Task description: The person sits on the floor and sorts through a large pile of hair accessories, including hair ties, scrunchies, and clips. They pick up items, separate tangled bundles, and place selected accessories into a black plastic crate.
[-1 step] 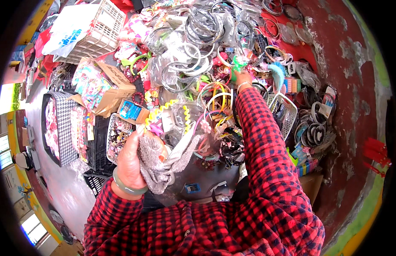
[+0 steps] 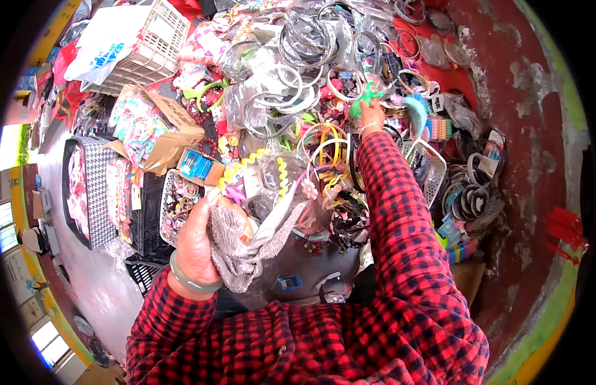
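Note:
My left hand point(image 2: 196, 247), with a pale green bangle on the wrist, is closed around a bunched grey fuzzy cloth point(image 2: 237, 250) low at the left of centre. Just beyond its thumb are a yellow wavy headband point(image 2: 282, 183) and a purple star-shaped piece point(image 2: 234, 193); whether the fingers hold these too I cannot tell. Stretched far out over the pile, my right hand point(image 2: 372, 115) grips a bright green thing point(image 2: 361, 102) with stubby projections, its exact kind unclear. Plain white hairbands point(image 2: 330, 151) and other coloured ones lie between the hands.
Bagged black hoops point(image 2: 307, 42) top the heap. At left stand a white plastic crate point(image 2: 160, 45), an open cardboard box point(image 2: 173, 138) and a houndstooth bin point(image 2: 102, 199). A white basket point(image 2: 433, 170) sits beside my right forearm; a worn dark red strip point(image 2: 529, 167) borders the right.
My right hand has shifted slightly right with the green thing, which now shows more spread out. My left hand and the grey fuzzy cloth stay nearly in place.

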Action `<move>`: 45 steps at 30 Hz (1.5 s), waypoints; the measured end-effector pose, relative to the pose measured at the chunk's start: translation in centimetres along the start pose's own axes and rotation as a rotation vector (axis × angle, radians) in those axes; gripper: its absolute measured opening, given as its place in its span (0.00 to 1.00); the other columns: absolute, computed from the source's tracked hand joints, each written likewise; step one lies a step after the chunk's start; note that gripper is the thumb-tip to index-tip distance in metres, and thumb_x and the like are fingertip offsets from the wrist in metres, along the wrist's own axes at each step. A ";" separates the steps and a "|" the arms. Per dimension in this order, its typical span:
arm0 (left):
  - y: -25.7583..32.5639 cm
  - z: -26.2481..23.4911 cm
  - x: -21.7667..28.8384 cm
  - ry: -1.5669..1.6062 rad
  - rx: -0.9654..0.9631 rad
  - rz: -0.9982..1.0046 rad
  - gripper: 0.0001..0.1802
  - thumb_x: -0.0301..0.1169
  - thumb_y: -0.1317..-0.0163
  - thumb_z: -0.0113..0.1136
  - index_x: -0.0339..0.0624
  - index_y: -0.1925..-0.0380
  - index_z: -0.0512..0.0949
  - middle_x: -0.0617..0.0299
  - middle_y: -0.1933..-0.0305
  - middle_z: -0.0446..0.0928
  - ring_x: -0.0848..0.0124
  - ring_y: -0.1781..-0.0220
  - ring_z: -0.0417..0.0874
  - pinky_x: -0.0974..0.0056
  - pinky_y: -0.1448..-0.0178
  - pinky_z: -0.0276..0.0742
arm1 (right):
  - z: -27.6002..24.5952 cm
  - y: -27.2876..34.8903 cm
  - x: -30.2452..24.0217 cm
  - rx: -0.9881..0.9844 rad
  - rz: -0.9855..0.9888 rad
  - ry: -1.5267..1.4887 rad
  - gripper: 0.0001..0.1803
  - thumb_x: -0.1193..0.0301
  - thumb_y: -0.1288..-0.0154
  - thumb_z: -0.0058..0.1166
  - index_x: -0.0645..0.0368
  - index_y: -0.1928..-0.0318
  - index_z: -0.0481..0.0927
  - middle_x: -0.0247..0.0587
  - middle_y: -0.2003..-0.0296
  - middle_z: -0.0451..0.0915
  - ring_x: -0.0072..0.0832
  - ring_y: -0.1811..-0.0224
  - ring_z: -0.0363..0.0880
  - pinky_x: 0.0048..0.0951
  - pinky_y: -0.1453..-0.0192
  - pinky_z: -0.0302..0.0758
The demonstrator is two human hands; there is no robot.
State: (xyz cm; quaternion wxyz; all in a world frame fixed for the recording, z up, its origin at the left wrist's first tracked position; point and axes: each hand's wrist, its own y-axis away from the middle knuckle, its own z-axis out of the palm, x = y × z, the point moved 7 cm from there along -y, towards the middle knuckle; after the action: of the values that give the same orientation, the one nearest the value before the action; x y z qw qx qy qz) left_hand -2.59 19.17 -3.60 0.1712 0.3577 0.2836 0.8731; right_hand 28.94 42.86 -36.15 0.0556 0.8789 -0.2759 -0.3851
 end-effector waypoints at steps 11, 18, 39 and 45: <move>5.4 -0.4 -1.5 0.041 -0.028 0.008 0.14 0.40 0.42 0.53 0.41 0.78 0.72 0.57 0.79 0.75 0.69 0.77 0.77 0.66 0.71 0.74 | -12.9 13.6 -12.6 -0.648 -0.152 -1.106 0.10 0.70 0.44 0.57 0.59 0.62 0.76 0.31 0.73 0.77 0.22 0.75 0.76 0.22 0.73 0.73; 8.9 -0.5 -4.3 0.016 -0.072 0.143 0.07 0.28 0.41 0.52 0.36 0.66 0.75 0.59 0.69 0.78 0.72 0.69 0.80 0.69 0.65 0.76 | -19.7 29.9 -15.1 -0.839 -0.210 -1.041 0.10 0.75 0.44 0.56 0.63 0.61 0.77 0.35 0.65 0.79 0.24 0.65 0.78 0.26 0.59 0.76; 13.2 2.3 -7.2 -0.325 -0.385 0.344 0.12 0.27 0.46 0.60 0.34 0.63 0.76 0.61 0.64 0.78 0.74 0.63 0.78 0.70 0.56 0.74 | -21.6 49.6 -8.4 -0.742 -0.374 -0.910 0.11 0.74 0.40 0.53 0.60 0.56 0.77 0.27 0.66 0.77 0.15 0.65 0.73 0.17 0.59 0.71; 11.7 2.4 -7.3 -0.363 -0.358 0.267 0.14 0.26 0.44 0.57 0.31 0.59 0.74 0.59 0.61 0.77 0.73 0.60 0.78 0.70 0.53 0.72 | -21.1 48.0 -7.6 -0.749 -0.289 -0.948 0.10 0.71 0.40 0.53 0.60 0.57 0.78 0.26 0.66 0.77 0.14 0.65 0.72 0.17 0.58 0.68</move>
State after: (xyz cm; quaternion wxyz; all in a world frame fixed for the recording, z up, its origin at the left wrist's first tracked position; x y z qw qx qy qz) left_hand 3.07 7.28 1.15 0.1628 0.5063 0.0402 0.8459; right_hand 18.44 4.00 -1.67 0.1788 0.5616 0.0049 -0.8079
